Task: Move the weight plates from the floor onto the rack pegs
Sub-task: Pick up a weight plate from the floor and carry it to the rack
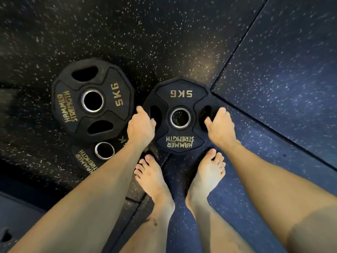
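Both forearms reach down from the bottom edge toward the floor (273,52), with my bare feet (206,172) planted just behind the plate I am gripping. My left hand (140,125) curls round the left edge of the near 5 kg plate (180,95), fingers hooked at its left grip slot. My right hand (219,125) grips the right side, thumb tucked into the right slot. That plate sits over the seam where black and blue rubber mats meet. To its left, a second 5 kg plate (91,99) lies flat, overlapping a third plate (87,159) partly hidden under my left forearm.
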Tool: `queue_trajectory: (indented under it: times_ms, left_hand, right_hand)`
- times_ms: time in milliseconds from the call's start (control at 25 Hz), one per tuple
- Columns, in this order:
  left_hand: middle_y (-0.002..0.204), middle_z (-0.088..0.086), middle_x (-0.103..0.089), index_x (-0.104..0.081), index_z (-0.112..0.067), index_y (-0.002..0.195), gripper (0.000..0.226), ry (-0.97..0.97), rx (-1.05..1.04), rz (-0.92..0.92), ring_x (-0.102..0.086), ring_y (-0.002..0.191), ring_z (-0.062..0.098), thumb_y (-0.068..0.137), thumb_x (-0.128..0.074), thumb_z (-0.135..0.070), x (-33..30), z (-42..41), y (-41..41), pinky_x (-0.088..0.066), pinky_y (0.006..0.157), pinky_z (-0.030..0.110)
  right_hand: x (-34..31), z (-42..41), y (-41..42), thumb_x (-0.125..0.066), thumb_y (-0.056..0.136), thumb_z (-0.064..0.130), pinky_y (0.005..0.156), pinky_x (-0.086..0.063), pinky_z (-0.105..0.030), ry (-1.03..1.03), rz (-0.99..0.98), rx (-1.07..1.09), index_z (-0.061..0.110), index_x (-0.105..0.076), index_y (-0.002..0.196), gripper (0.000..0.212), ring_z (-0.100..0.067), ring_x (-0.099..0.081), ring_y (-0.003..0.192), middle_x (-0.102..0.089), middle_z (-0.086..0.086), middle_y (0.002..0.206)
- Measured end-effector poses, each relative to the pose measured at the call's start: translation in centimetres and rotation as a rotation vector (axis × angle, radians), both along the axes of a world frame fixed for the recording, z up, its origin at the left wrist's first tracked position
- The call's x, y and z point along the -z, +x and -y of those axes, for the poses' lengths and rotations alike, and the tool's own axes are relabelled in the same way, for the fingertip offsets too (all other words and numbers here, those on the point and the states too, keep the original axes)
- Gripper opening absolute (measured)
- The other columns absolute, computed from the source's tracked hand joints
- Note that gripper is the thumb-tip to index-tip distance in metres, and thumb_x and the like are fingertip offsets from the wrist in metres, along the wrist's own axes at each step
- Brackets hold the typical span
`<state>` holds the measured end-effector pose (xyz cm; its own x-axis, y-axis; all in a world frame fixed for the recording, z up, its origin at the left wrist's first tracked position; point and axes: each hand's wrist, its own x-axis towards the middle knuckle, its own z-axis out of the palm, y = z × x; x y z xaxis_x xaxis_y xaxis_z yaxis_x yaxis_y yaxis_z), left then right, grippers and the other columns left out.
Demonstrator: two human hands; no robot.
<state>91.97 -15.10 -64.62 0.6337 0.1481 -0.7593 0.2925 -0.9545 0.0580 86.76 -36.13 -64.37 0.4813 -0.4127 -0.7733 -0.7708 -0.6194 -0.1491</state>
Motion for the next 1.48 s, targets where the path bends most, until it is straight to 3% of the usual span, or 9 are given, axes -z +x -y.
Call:
queue_trajectory:
  times_ms: [240,440,600,760,880,1000,1160,1280,1480]
  left_hand:
    - [0.098,0.014,-0.06,-0.046,-0.004,0.108,0.036,-0.1,-0.081,-0.075,-0.058,0.095,0.038,0.093,-0.06,-0.034,-5.3,-1.8,0.8,-0.04,0.071,0.038]
    - [0.103,0.011,-0.072,-0.065,-0.012,0.108,0.031,-0.424,-0.781,-0.187,-0.068,0.099,0.033,0.077,-0.066,-0.009,-16.1,-2.9,2.1,-0.057,0.083,0.043]
    - [0.101,0.01,-0.071,-0.061,-0.014,0.114,0.042,-0.625,-1.001,-0.041,-0.069,0.089,0.027,0.077,-0.055,0.005,-29.1,-2.0,3.8,-0.059,0.081,0.039]
    - [0.095,0.006,-0.066,-0.056,-0.015,0.111,0.036,-0.745,-1.048,0.138,-0.064,0.079,0.019,0.082,-0.053,0.005,-43.7,-0.9,4.2,-0.056,0.056,0.026]
    - [0.094,0.004,-0.065,-0.055,-0.013,0.111,0.032,-0.794,-1.038,0.249,-0.062,0.083,0.018,0.082,-0.056,0.002,-55.6,-1.1,3.0,-0.055,0.064,0.029]
    - [0.091,0.004,-0.065,-0.057,-0.016,0.101,0.023,-0.896,-1.05,0.342,-0.062,0.083,0.019,0.083,-0.056,-0.002,-65.4,-1.5,1.1,-0.055,0.072,0.037]
    - [0.101,0.008,-0.073,-0.065,-0.018,0.1,0.016,-1.064,-1.107,0.52,-0.069,0.095,0.024,0.091,-0.06,-0.03,-77.1,-3.2,-0.4,-0.056,0.089,0.044]
    - [0.113,0.01,-0.072,-0.07,-0.018,0.104,0.034,-1.132,-1.126,0.641,-0.067,0.109,0.029,0.094,-0.052,-0.045,-83.0,-4.9,-1.2,-0.052,0.097,0.051]
    - [0.103,0.012,-0.071,-0.067,-0.013,0.106,0.039,-1.106,-1.194,0.826,-0.067,0.094,0.029,0.097,-0.048,-0.046,-89.3,-6.7,-5.4,-0.053,0.095,0.055]
  right_hand:
    - [-5.9,0.6,1.0,-0.054,0.096,0.02,0.061,-0.032,-0.035,0.182,0.15,0.155,0.009,-0.03,0.096,0.026,-0.026,-0.046,0.083,-0.048,-0.01,0.094]
    - [-17.1,0.3,2.5,-0.054,0.094,0.019,0.069,-0.039,-0.034,0.271,0.261,0.238,0.014,-0.031,0.097,0.024,-0.019,-0.047,0.085,-0.051,-0.006,0.098]
    - [-29.4,0.0,4.1,-0.057,0.093,0.022,0.065,-0.04,-0.029,0.311,0.329,0.353,0.013,-0.033,0.105,0.028,-0.014,-0.049,0.082,-0.05,0.004,0.092]
    - [-42.3,-0.3,5.4,-0.058,0.09,0.045,0.084,-0.05,-0.036,0.32,0.315,0.495,0.013,-0.059,0.112,0.039,-0.018,-0.061,0.095,-0.064,0.002,0.101]
    - [-53.9,-0.6,5.4,-0.057,0.092,0.046,0.086,-0.054,-0.04,0.428,0.451,0.589,0.019,-0.065,0.094,0.029,-0.015,-0.065,0.087,-0.07,0.002,0.089]
    - [-63.5,-0.9,4.4,-0.051,0.099,0.034,0.082,-0.054,-0.022,0.583,0.63,0.625,0.023,-0.066,0.104,0.02,-0.006,-0.066,0.095,-0.071,0.009,0.099]
    - [-74.5,-1.3,2.8,-0.052,0.089,0.055,0.109,-0.042,-0.036,0.674,0.706,0.514,0.023,-0.052,0.138,0.059,-0.008,-0.055,0.125,-0.059,0.005,0.137]
    - [-80.1,-2.8,2.0,-0.05,0.095,0.048,0.107,-0.045,-0.04,0.765,0.82,0.413,0.029,-0.057,0.13,0.04,-0.009,-0.06,0.119,-0.065,0.006,0.129]
    - [-86.6,-6.0,1.3,-0.047,0.102,0.032,0.099,-0.051,-0.037,0.924,0.989,0.306,0.023,-0.063,0.119,0.025,-0.013,-0.066,0.11,-0.071,0.002,0.116]
